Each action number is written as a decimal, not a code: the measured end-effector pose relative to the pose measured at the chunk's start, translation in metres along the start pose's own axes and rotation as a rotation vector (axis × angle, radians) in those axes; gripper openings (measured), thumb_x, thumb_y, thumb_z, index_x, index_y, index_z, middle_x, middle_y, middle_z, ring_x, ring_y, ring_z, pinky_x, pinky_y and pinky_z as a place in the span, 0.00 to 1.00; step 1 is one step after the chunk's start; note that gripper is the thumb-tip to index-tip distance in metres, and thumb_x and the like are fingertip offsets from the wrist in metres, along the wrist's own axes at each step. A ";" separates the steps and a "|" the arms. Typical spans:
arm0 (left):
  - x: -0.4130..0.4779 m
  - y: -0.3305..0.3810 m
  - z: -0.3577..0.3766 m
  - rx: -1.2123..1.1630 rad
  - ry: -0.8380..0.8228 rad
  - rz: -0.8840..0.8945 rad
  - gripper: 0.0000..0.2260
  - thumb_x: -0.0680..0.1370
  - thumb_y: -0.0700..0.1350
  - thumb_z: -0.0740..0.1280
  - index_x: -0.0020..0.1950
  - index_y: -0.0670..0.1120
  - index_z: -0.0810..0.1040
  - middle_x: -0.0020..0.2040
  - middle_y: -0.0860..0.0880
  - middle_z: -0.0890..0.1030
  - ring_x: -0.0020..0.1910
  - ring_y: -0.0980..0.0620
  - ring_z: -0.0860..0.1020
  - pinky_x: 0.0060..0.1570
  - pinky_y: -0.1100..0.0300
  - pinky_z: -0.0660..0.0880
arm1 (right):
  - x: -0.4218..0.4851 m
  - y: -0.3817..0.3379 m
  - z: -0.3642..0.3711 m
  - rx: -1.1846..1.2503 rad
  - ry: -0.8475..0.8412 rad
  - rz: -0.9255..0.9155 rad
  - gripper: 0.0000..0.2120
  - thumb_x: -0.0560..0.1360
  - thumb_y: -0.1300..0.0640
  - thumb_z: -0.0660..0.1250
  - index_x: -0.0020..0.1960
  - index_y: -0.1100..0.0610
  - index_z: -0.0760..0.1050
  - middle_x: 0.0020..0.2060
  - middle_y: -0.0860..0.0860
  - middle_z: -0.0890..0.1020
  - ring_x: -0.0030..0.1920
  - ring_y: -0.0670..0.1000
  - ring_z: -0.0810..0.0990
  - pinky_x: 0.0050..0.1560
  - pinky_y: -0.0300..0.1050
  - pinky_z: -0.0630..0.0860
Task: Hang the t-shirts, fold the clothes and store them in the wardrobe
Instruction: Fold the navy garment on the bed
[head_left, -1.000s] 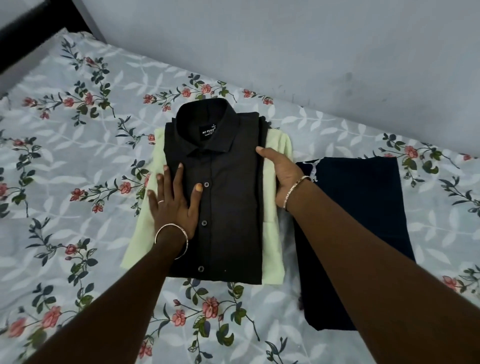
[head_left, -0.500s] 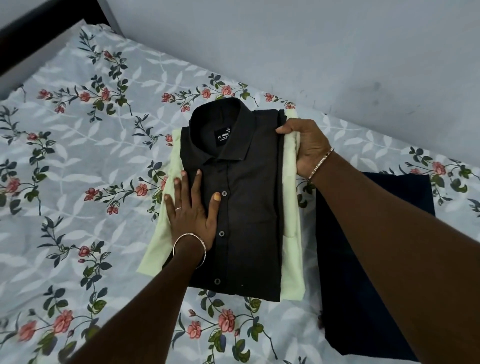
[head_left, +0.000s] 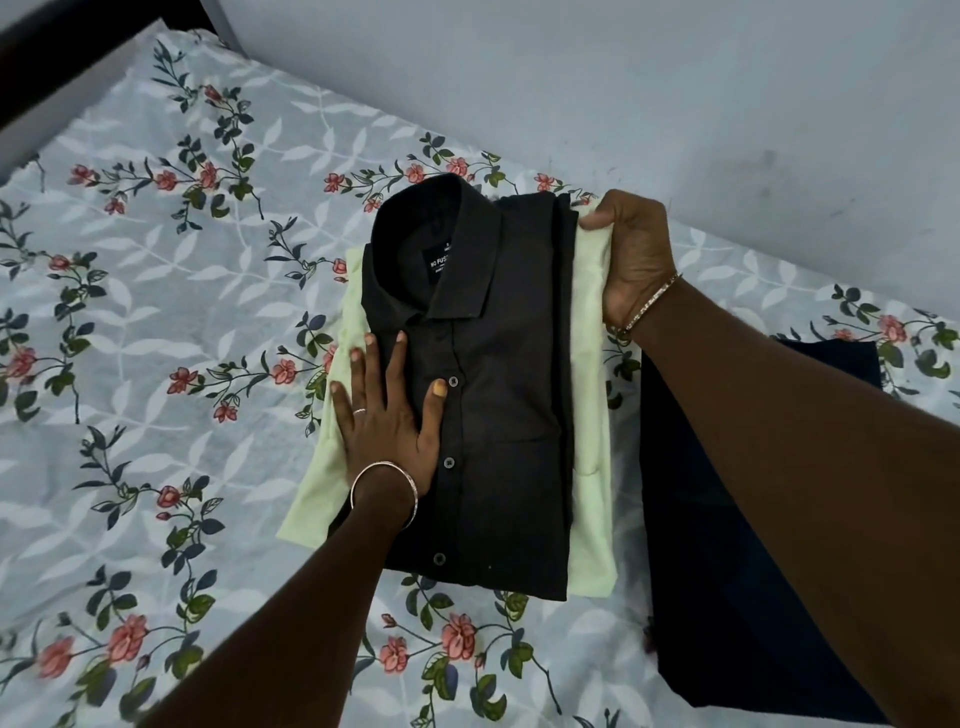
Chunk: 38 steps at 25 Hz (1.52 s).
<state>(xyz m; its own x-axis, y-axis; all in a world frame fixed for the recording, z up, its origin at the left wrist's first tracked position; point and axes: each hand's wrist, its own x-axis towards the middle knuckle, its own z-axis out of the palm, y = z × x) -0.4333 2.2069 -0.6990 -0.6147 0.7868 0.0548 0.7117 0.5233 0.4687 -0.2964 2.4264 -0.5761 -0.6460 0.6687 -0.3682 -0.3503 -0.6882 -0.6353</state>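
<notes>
A folded black button-up shirt (head_left: 498, 405) lies on top of a folded pale green garment (head_left: 589, 415) in the middle of the bed. My left hand (head_left: 387, 421) presses flat on the shirt's left side, fingers spread, partly over the green cloth. My right hand (head_left: 636, 260) grips the upper right corner of the pale green garment, fingers curled round its edge beside the black shirt's shoulder. A folded dark navy garment (head_left: 727, 597) lies to the right, mostly under my right forearm.
The clothes rest on a grey bedsheet with a floral print (head_left: 156, 338). A grey wall (head_left: 623, 78) runs along the bed's far side. A dark bed frame (head_left: 31, 62) shows at the top left corner.
My right hand has moved up from the shirt's right side to the top right corner and taken hold of the green garment's edge. My left hand stays pressed on the shirt.
</notes>
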 end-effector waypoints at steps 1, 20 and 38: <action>0.000 0.000 0.000 0.000 0.003 0.000 0.31 0.80 0.66 0.46 0.81 0.56 0.50 0.82 0.49 0.50 0.81 0.51 0.45 0.78 0.45 0.41 | 0.002 -0.003 0.003 0.032 0.007 -0.037 0.11 0.56 0.61 0.64 0.39 0.59 0.70 0.40 0.55 0.74 0.40 0.56 0.76 0.53 0.47 0.75; -0.001 0.001 0.000 0.128 -0.021 0.016 0.31 0.80 0.65 0.45 0.81 0.56 0.48 0.82 0.47 0.49 0.81 0.47 0.46 0.78 0.43 0.43 | -0.124 0.176 -0.038 -1.952 0.562 -0.159 0.29 0.83 0.38 0.44 0.82 0.44 0.43 0.81 0.47 0.45 0.81 0.55 0.43 0.77 0.64 0.47; -0.163 -0.034 -0.107 0.071 -0.170 -0.323 0.22 0.81 0.54 0.60 0.71 0.43 0.70 0.70 0.41 0.74 0.67 0.39 0.73 0.62 0.44 0.72 | -0.261 0.194 -0.022 -1.765 0.638 0.183 0.28 0.81 0.57 0.60 0.79 0.59 0.57 0.68 0.62 0.75 0.64 0.65 0.75 0.61 0.55 0.73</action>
<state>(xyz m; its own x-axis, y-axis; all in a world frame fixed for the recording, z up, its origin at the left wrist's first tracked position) -0.3937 2.0254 -0.6299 -0.7507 0.6170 -0.2363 0.5154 0.7706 0.3748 -0.1807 2.1242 -0.6177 -0.1290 0.9061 -0.4029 0.9580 0.0090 -0.2865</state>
